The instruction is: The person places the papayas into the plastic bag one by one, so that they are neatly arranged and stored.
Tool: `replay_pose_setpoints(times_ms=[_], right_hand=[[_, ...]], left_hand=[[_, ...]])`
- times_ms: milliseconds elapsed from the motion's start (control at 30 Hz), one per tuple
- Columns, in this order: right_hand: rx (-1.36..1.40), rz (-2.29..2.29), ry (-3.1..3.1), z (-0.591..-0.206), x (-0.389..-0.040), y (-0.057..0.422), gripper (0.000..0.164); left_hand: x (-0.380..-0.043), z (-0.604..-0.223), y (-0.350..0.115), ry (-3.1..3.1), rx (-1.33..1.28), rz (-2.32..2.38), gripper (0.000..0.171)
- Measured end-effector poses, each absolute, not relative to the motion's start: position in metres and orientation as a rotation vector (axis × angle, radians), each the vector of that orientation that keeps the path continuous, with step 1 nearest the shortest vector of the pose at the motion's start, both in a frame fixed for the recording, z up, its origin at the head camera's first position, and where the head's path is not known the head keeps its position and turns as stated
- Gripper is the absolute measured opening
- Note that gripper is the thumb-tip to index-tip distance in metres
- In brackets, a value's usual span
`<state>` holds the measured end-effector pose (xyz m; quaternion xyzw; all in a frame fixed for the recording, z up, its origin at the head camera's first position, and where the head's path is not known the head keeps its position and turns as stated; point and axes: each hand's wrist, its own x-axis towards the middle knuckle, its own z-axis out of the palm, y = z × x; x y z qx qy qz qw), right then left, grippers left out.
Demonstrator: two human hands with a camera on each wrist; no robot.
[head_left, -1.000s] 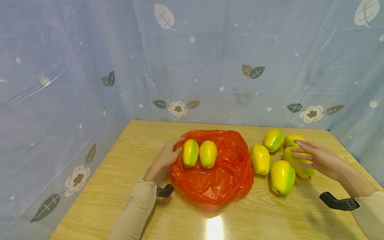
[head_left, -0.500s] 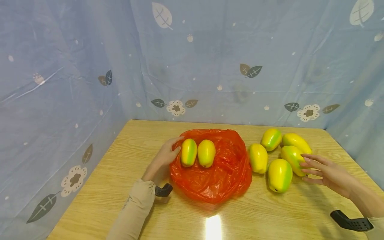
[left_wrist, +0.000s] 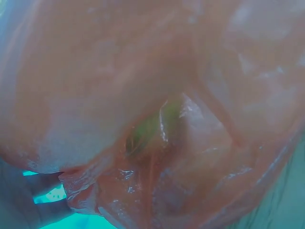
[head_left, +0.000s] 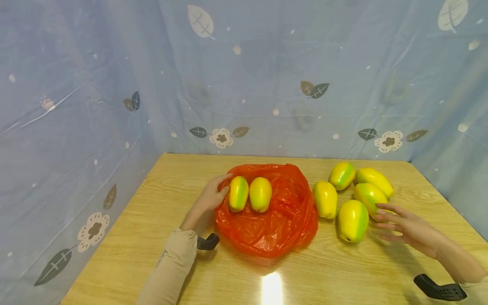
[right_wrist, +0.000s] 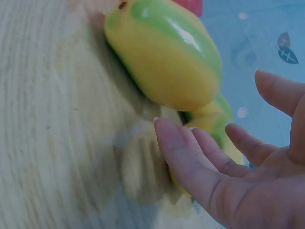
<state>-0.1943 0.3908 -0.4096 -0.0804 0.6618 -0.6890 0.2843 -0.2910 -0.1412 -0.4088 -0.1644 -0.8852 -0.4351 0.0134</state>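
Observation:
A red plastic bag [head_left: 263, 237] lies spread and crumpled on the table, with two glossy yellow-and-green papayas [head_left: 260, 195] on its left part. At the bag's left edge my left hand [head_left: 209, 195] grips the thin plastic, thumb on the near side beside one papaya. The bag film [left_wrist: 228, 167] fills most of the left wrist view, and some fingers [left_wrist: 47, 210] show at its lower left. My right hand [head_left: 409, 228] hovers empty with fingers spread, beside the loose papayas; its fingertips overlap one papaya [head_left: 370, 197]. Another papaya [right_wrist: 167, 52] shows large before that hand in the right wrist view.
Right of the bag, several papayas lie close together, the nearest papaya [head_left: 353, 221] toward the front and another papaya [head_left: 373, 180] at the back right. A blue patterned curtain [head_left: 259, 76] hangs behind and beside the wooden table [head_left: 145, 220].
My right hand has drawn down from over the back papayas to the right of the front ones, still holding nothing. The left hand stays at the bag's edge. The view has shifted slightly.

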Motion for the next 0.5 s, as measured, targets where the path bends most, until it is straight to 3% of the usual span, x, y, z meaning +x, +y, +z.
replay_pose_setpoints(times_ms=[67,233,500], right_hand=[[-0.130,-1.782,1.892,-0.410,-0.191,0.383,0.033],[-0.029,-1.640,2.082,-0.408,-0.184,0.361,0.070],[0.013,-1.697,2.051,-0.413,-0.186,0.345,0.077]], left_hand=[[-0.292,-0.409,-0.141,-2.761,-0.506,-1.360,0.042],[-0.293,-0.409,-0.141,-2.775,-0.487,-1.377,0.043],[-0.294,-0.409,-0.142,-2.757,-0.542,-1.328,0.043]])
